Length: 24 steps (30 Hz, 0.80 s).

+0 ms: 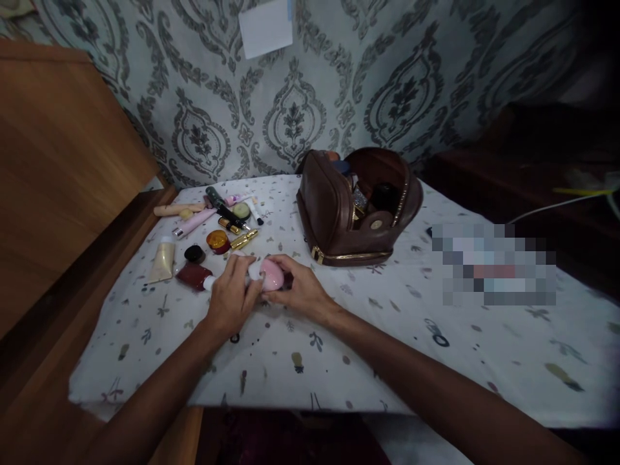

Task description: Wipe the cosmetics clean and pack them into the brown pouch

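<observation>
Pink rounded container (272,274) sits just left of the frame's centre on the patterned tablecloth (387,323), clasped between both hands: the left hand (233,298) curls its fingers over its white end and the right hand (300,289) pinches its pink side, the two hands close together and touching it. Just to the left lie a dark red bottle (194,276), a cream tube (162,260) and scattered small cosmetics, while an open brown pouch (356,206) stands above centre, against the patterned wallpaper (387,77).
</observation>
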Tool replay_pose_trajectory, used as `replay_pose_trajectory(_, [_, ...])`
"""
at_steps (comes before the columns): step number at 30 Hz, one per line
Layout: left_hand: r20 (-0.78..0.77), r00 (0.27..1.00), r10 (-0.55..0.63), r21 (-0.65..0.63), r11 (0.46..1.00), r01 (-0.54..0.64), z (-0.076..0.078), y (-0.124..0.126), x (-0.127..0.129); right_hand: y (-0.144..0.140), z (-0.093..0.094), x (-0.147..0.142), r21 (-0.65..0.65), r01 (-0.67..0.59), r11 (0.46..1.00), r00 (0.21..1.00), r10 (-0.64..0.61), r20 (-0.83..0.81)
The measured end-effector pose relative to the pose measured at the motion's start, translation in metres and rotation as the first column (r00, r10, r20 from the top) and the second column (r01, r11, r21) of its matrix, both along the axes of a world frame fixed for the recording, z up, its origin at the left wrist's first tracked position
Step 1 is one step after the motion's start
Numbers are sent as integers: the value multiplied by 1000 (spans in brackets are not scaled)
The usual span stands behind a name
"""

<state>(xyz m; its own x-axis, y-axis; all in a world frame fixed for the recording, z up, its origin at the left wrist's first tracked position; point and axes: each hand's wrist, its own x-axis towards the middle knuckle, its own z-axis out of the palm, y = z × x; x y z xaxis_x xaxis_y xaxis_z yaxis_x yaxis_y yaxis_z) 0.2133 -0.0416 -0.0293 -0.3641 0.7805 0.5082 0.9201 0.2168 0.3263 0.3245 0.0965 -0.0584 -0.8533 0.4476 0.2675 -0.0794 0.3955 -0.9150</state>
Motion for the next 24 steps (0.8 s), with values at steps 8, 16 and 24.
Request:
replay_pose_trajectory(8, [476,879,11,-66,998,23,12,1,-1,-3,-5,4,-176,-265,948,964,258,-64])
replay_pose_trajectory(16, [591,807,4,-86,995,58,8,1,-6,0,-6,5,133,-191,973,980,197,-34])
replay_pose_trajectory(24, [483,876,-14,-75,996,57,11,3,-2,-4,8,11,321,-88,943,995,66,79])
